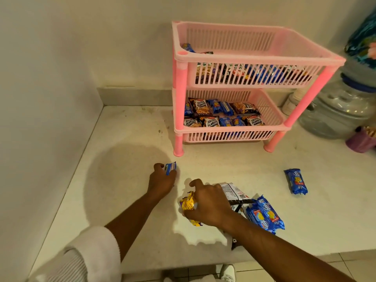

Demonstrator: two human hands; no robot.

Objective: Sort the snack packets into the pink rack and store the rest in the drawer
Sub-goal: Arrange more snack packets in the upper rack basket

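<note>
Two hands pick up snack packets near the tabletop's front edge.
The right hand (205,204) grips a crinkly yellow packet (188,203); the left hand (162,180) pinches a small blue packet (170,168). They look light and soft, so hold the middle. The pink rack (240,58) waits by the back edge.

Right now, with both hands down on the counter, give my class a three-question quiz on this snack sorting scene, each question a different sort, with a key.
1. True or false: the left hand holds a small blue packet.
2. The right hand grips a packet of which colour? A red, B yellow, C green.
3. Fill in: the Salted Peanuts packets lie on the ___ tier of the pink rack.

Key:
1. True.
2. B, the yellow packet.
3. Lower. A lone blue biscuit packet lies apart on the counter, not yet sorted.
</note>
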